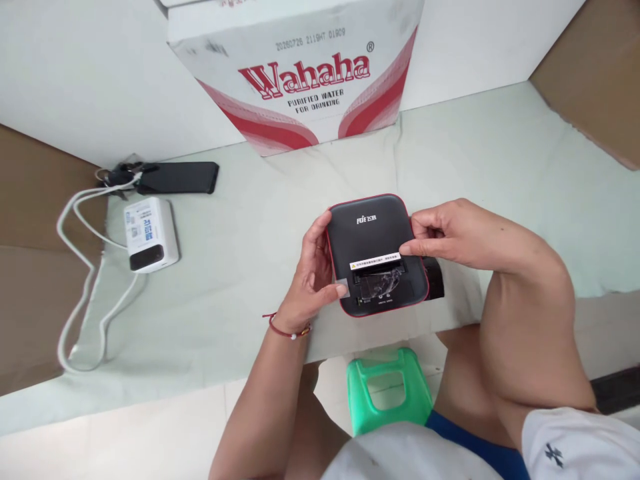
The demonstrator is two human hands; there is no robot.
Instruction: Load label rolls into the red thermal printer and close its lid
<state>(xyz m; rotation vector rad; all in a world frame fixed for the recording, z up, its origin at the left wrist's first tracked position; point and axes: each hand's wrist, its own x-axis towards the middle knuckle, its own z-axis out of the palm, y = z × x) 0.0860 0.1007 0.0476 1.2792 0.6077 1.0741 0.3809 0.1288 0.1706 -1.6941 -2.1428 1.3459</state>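
Note:
Above the front part of the table is a black printer (373,233) with a red rim, white lettering and a slot in its top. My left hand (317,277) is wrapped round its left side, with the thumb at a small clear tab on the lower left. On the right edge, my right hand (443,233) grips it with curled fingers, the thumb lying at the end of a white warning label (375,261). Crinkled clear film (383,285) covers part of the top below the slot. A black object (434,279) shows partly behind the printer's lower right corner.
A Wahaha water carton (310,80) stands at the back. On the left lie a white power bank (151,235), a white cable (64,287) and a black phone (179,177). Cardboard panels flank the pale cloth-covered table (240,267). A green stool (363,400) is below its front edge.

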